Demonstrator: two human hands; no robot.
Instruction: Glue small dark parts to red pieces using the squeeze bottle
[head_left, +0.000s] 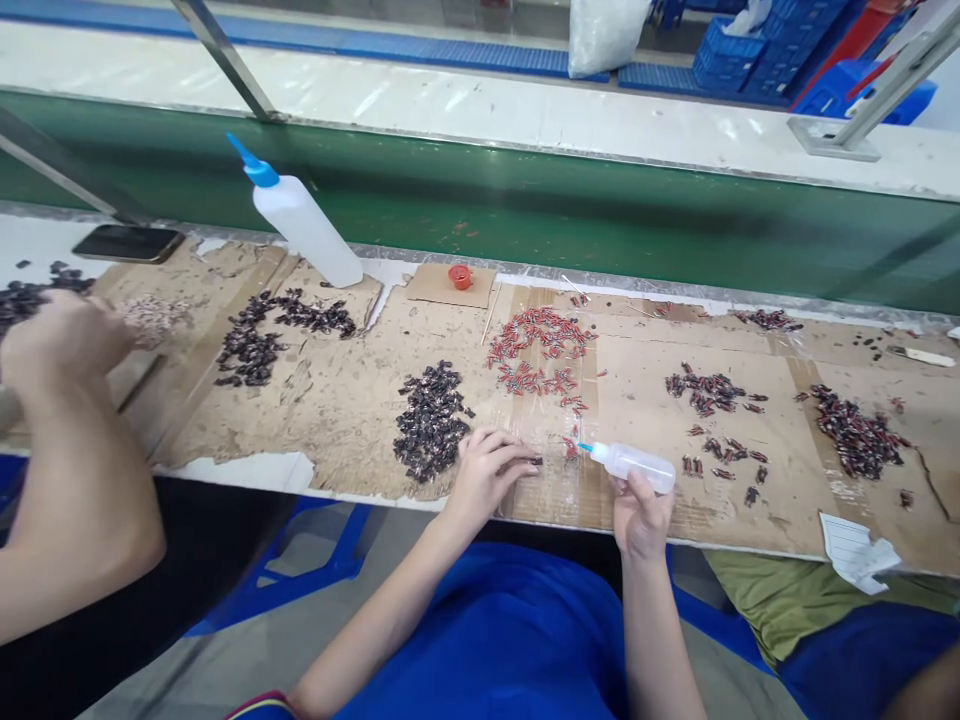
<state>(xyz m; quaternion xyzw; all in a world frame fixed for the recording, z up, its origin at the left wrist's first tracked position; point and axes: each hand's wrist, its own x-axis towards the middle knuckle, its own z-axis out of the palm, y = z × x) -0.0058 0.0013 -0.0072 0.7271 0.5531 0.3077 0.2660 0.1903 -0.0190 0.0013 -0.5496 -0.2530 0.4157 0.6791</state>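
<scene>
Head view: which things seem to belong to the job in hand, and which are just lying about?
Likely in the job:
- small bottle, held in the right hand
- dark piece, at the fingertips of the left hand
- black pile
- red pieces

Probably just lying about:
- phone
- crumpled paper

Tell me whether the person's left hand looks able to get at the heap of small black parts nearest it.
Probably yes: the left hand is close beside the heap of small black parts, with nothing seen between them, though it seems to hold a small dark piece.
</scene>
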